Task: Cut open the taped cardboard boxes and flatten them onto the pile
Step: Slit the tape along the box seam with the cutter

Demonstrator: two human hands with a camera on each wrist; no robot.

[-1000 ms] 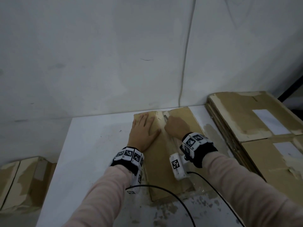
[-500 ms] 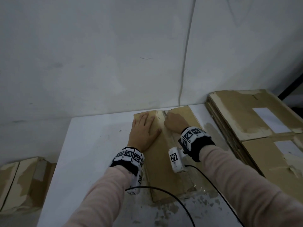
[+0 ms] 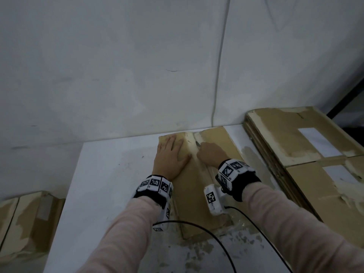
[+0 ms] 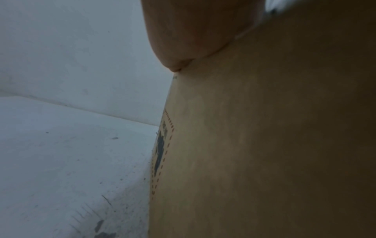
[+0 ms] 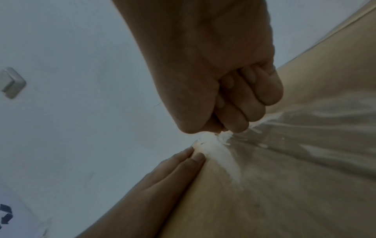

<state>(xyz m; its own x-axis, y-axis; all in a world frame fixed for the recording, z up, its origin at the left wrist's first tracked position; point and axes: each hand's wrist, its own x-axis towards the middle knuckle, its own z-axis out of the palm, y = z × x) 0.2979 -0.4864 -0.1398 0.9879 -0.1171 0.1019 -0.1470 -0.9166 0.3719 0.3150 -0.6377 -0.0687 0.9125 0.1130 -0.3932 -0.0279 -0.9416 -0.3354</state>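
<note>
A brown cardboard box (image 3: 192,196) lies on the white table (image 3: 110,174), its taped seam (image 3: 194,152) running away from me. My left hand (image 3: 170,156) presses flat on the box left of the seam, fingers straight; the left wrist view shows the palm (image 4: 193,29) on cardboard (image 4: 264,145). My right hand (image 3: 211,154) is a fist at the seam's far end, gripping a cutter whose thin blade (image 3: 197,143) pokes out onto the tape. In the right wrist view the fist (image 5: 213,72) hides the cutter, and torn tape (image 5: 219,149) shows below it.
A pile of flattened cardboard (image 3: 295,144) lies at the right, close beside the box. More taped boxes (image 3: 25,219) sit low at the left, off the table. The wall stands just behind the box. Cables (image 3: 197,225) and tape scraps (image 3: 206,247) lie near the table's front.
My right fist slid slightly along the seam toward the wall, then came back a little. The left hand and the box stayed put.
</note>
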